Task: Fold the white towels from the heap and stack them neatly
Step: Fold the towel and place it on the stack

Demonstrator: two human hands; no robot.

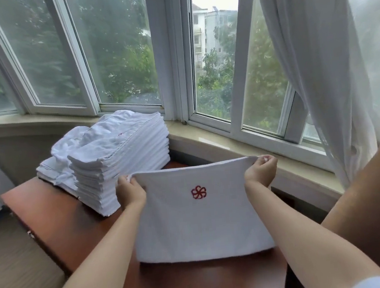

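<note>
I hold a white towel with a red flower emblem stretched between both hands above the wooden table. My left hand pinches its upper left corner and my right hand pinches its upper right corner. The towel hangs down doubled, its lower edge near the tabletop. A tall stack of folded white towels stands on the table to the left. Behind that stack lies a loose heap of white towels.
A stone window sill runs behind the table, under a bay of windows. A sheer white curtain hangs at the right. A brown surface rises at the right edge. The floor lies to the left of the table.
</note>
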